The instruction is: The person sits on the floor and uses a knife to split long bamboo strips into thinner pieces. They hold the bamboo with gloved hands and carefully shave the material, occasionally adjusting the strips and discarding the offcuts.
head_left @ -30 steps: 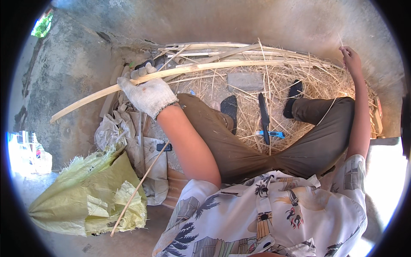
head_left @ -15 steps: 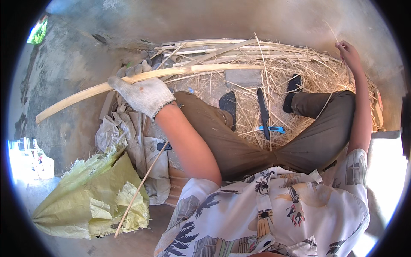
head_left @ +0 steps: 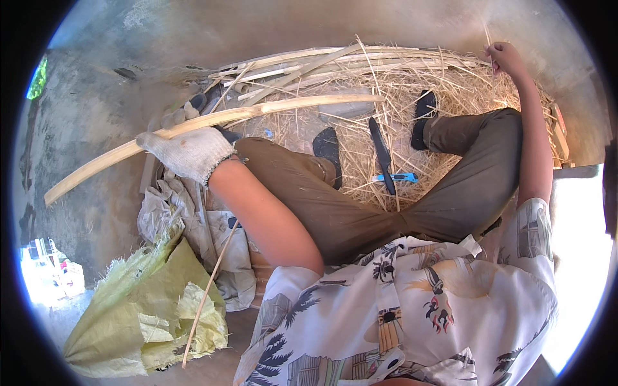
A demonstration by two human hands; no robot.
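Note:
My left hand [head_left: 187, 151], in a white knit glove, is closed around a long pale strip of split wood or bamboo [head_left: 290, 103]. The strip slants up from lower left to upper right, above my knee. Far off to the right, my bare right hand [head_left: 506, 59] pinches a thin pale sliver [head_left: 486, 33] that points upward beside the wall. Between my legs, a dark long-bladed knife [head_left: 382, 154] lies across a blue box cutter [head_left: 404, 177] on the shavings.
A heap of straw-like shavings [head_left: 450, 83] covers the floor ahead, with several long strips [head_left: 290, 61] along the wall [head_left: 309, 26]. On my left lie a greenish-yellow woven sack [head_left: 122, 315], a thin stick [head_left: 209, 293] and a pale crumpled cloth [head_left: 235, 283].
The whole view has shifted a little, so things sit higher and further left. The sliver in my right hand stands more upright. My left hand keeps its hold on the strip.

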